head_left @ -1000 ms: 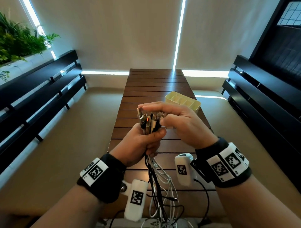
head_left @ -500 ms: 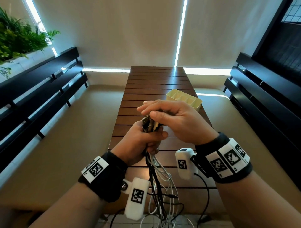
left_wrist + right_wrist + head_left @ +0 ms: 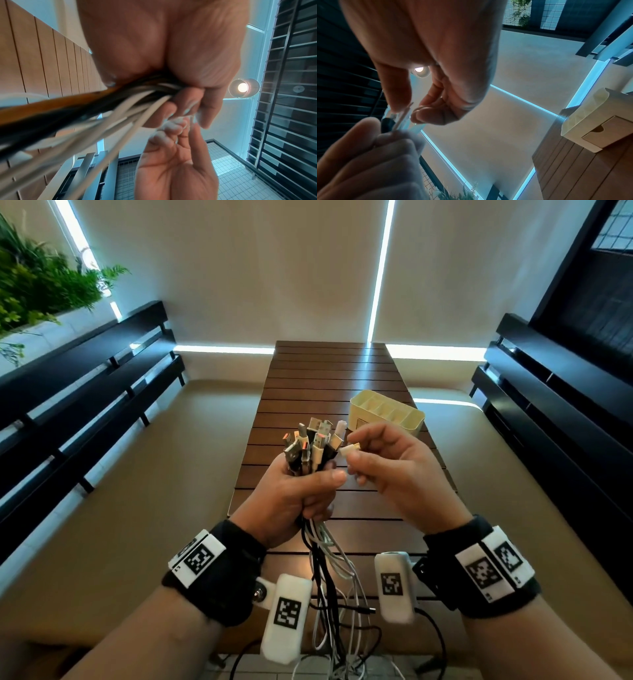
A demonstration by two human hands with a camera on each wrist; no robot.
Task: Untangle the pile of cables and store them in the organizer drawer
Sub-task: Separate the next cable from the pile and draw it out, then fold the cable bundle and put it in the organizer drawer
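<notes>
Standing lengthwise away from the person, the long dark brown slatted wooden table (image 3: pixel 329 392) carries, on its far right part, the pale yellow plastic organizer box (image 3: pixel 387 414) with open compartments on top; in the right wrist view a closed drawer front (image 3: pixel 606 129) with a curved finger notch shows on its side. No cable is in it yet.

Above the near part of the table, the left hand (image 3: pixel 294 501) has its fingers wrapped tight around the bundle of black and white cables (image 3: pixel 310 450). The plug ends fan out above the fist, and the long cords (image 3: pixel 329 594) hang down below it toward the floor, some of them crossing each other.

The change is at the right hand (image 3: pixel 397 470). Half a second ago it lay over the tops of the plugs and covered them. Now it has drawn off to the right, and the plugs are in plain sight. Its thumb and forefinger pinch one small white connector with a gold-coloured metal tip (image 3: pixel 350 449), just beside the bundle; the other fingers are loosely bent.

I judge that one cable has been chosen and the pulling out begins. Its cord probably runs through the left fist, so the left grip may need to loosen a little, or the crossed cords below could catch.
</notes>
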